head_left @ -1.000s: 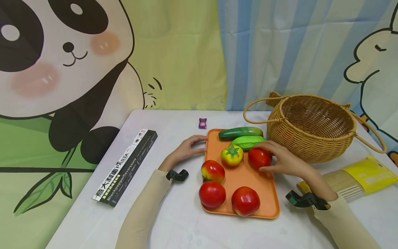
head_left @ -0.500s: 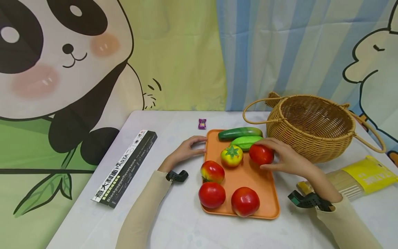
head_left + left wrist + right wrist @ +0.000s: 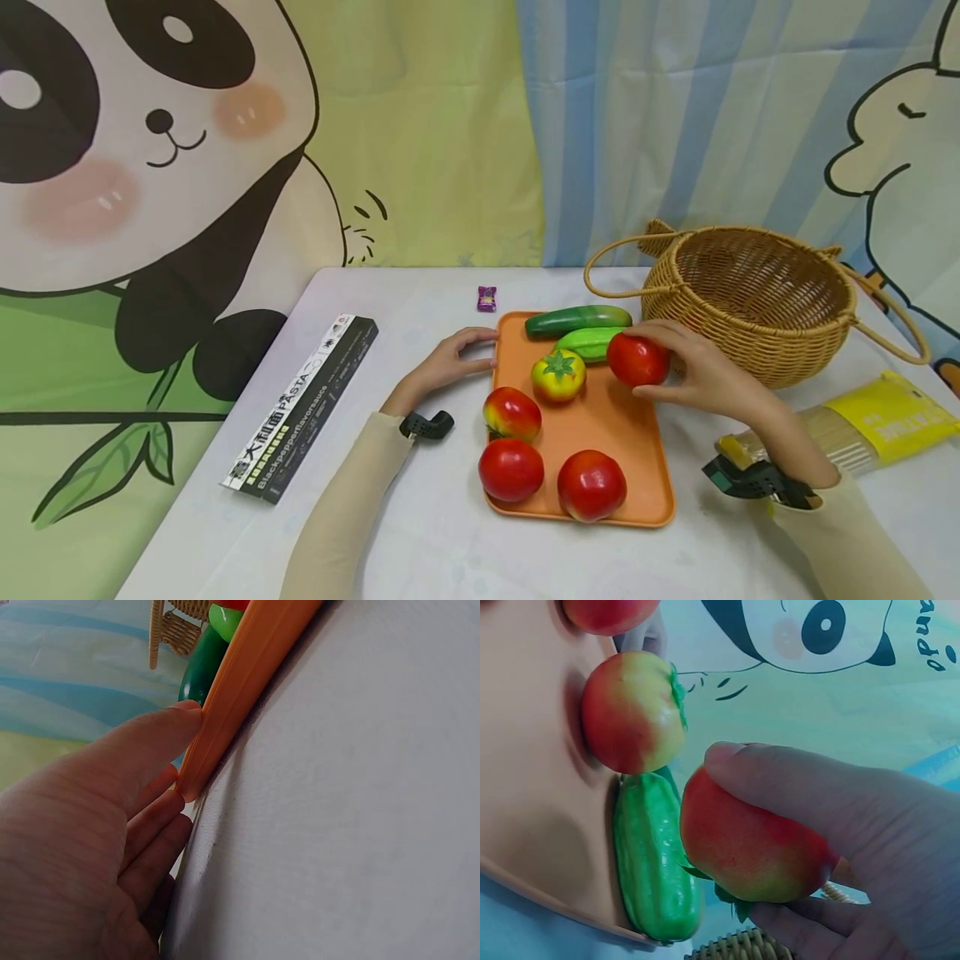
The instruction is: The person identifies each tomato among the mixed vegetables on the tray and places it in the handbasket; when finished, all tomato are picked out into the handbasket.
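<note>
My right hand [image 3: 701,371] grips a red toy tomato [image 3: 637,360] between thumb and fingers, over the right side of an orange tray [image 3: 630,467]. In the right wrist view this tomato [image 3: 750,840] hangs clear of the tray, its green leaves facing down. My left hand [image 3: 450,362] rests its thumb and fingertips against the tray's left edge; in the left wrist view the thumb touches the tray's outer wall [image 3: 225,712]. On the tray lie a dark green cucumber [image 3: 577,321], a lighter green ridged vegetable [image 3: 588,342], a yellow tomato [image 3: 558,375] and several red tomatoes [image 3: 592,486].
A wicker basket [image 3: 750,350] with its handles folded out stands just behind my right hand. Right of the tray lies a yellow pasta packet [image 3: 885,417], partly behind my right wrist. A black pasta box [image 3: 303,408] lies at the left, and a purple wrapped sweet [image 3: 487,298] behind the tray.
My right hand has lifted the tomato off the tray and moved it slightly right, toward the basket. The left hand has stayed at the tray's edge.
</note>
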The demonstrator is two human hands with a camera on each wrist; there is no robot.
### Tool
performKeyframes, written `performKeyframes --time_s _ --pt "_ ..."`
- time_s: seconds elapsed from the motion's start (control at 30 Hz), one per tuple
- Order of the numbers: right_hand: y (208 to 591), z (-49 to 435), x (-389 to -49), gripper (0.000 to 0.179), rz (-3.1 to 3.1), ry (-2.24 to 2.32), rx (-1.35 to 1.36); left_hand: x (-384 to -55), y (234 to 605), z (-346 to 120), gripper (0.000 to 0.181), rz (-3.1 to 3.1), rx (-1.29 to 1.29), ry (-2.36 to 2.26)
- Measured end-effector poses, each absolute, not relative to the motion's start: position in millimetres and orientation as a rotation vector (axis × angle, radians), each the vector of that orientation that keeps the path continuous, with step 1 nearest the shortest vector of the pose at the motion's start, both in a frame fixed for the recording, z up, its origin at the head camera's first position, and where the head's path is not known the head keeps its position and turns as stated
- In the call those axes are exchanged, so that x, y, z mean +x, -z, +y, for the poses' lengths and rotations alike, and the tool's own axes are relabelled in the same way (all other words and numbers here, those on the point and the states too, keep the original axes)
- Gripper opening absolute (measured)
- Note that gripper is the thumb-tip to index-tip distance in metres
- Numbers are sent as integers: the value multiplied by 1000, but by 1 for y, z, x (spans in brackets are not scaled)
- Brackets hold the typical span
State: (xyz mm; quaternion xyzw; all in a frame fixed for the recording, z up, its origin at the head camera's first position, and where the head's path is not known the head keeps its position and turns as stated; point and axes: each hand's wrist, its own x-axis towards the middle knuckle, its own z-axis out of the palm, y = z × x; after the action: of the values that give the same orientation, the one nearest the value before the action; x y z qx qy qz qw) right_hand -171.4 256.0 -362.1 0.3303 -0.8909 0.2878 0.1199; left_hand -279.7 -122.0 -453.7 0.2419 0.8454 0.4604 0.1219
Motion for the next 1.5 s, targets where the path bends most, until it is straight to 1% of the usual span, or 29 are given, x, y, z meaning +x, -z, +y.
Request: performKeyframes --time_s 0.27,0.83,1.03,1.5 --pt "355 261 -172 76 -2526 -782 919 -279 453 -122 51 2480 705 -1334" --pt "339 267 -166 89 -2334 -921 717 -279 453 -121 52 2472 691 -1334" --pt "334 271 -163 90 -2330 -980 599 -278 454 -121 52 2470 692 -1337" --pt "332 277 -164 90 -2230 -1045 489 -277 451 -121 52 2473 695 -1332"
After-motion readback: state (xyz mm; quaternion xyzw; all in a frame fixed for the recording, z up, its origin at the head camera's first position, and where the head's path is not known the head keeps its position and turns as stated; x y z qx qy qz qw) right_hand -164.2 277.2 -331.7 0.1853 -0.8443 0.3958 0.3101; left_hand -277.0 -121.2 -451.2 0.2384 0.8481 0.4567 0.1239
